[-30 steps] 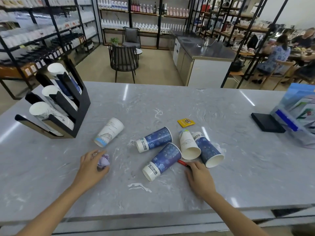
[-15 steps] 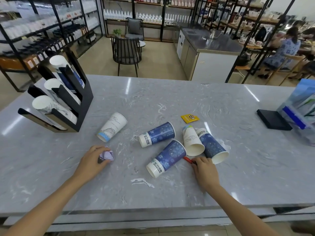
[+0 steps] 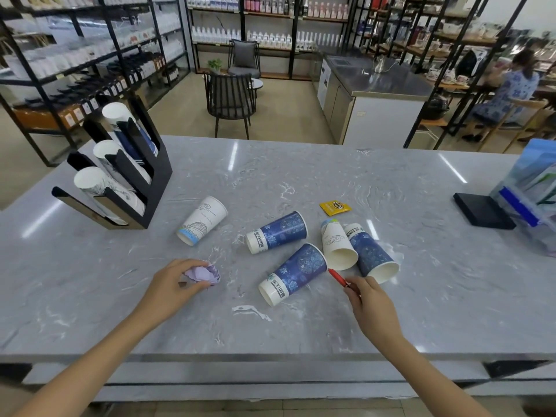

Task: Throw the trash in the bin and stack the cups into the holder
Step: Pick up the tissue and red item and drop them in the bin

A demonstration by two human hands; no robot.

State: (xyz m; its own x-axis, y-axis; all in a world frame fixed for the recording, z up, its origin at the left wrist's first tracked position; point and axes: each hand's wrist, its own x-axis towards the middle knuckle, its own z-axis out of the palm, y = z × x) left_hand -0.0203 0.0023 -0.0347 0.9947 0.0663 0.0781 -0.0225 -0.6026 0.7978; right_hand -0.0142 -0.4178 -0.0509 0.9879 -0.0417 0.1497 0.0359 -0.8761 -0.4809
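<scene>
Several paper cups lie on their sides on the grey marble counter [image 3: 301, 176]: a white one [image 3: 202, 220], three blue ones [image 3: 278, 232] [image 3: 293, 273] [image 3: 371, 252] and a small white one [image 3: 337, 248]. My left hand [image 3: 176, 285] grips a crumpled purple paper [image 3: 203, 273] resting on the counter. My right hand [image 3: 368, 302] pinches the near end of a red stick [image 3: 338, 276]. A yellow sachet [image 3: 334, 207] lies beyond the cups. The black cup holder [image 3: 156, 182] at the left holds three stacks of cups. No bin is visible.
A black block [image 3: 483, 210] and a clear stand with blue packets [image 3: 532, 194] occupy the right of the counter. A small white scrap [image 3: 251, 312] lies near the front edge. Beyond the counter are a chair, shelves and a seated person.
Both hands stayed on their items while the camera shifted a little; the left fingers closed round the purple paper and the right fingers took the red stick's end.
</scene>
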